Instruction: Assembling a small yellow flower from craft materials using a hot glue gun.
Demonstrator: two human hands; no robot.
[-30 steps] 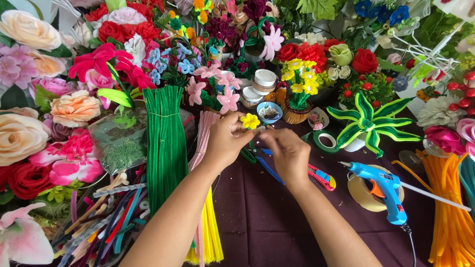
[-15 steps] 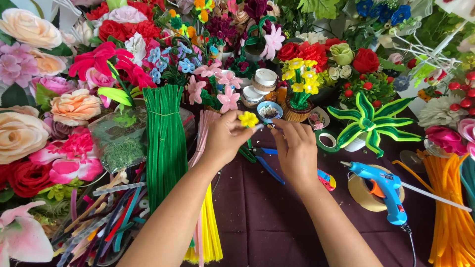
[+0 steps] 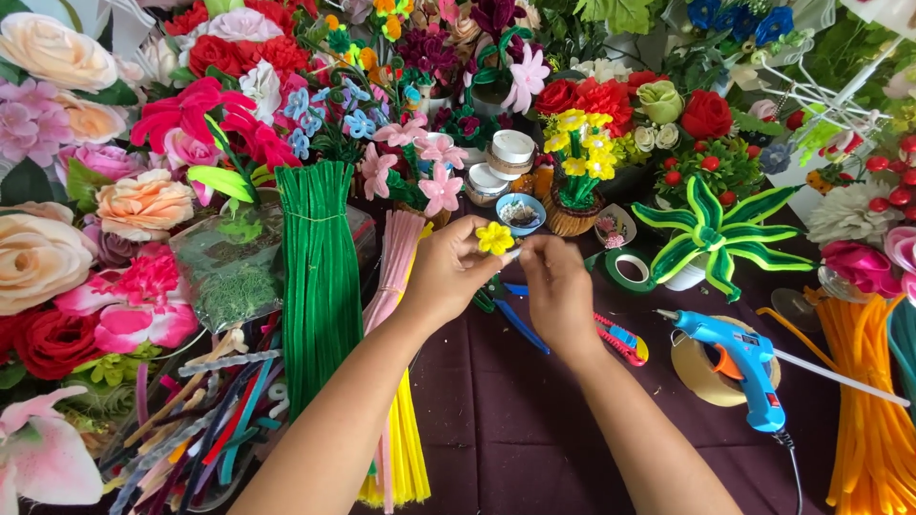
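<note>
My left hand pinches a small yellow pipe-cleaner flower between thumb and fingers, holding it up over the dark purple tablecloth. My right hand is closed right beside it, fingertips touching the flower's right side at its base. Both hands hover just above blue-handled pliers and a red and blue cutter lying on the cloth.
A blue glue gun rests on a tape roll at right. Bundles of green, pink and yellow pipe cleaners lie at left, orange ones at far right. Many craft flowers, small jars and a green tape roll crowd the back.
My right hand has moved up and left from the cloth to meet the flower. The left hand has shifted the flower slightly; nothing else has moved.
</note>
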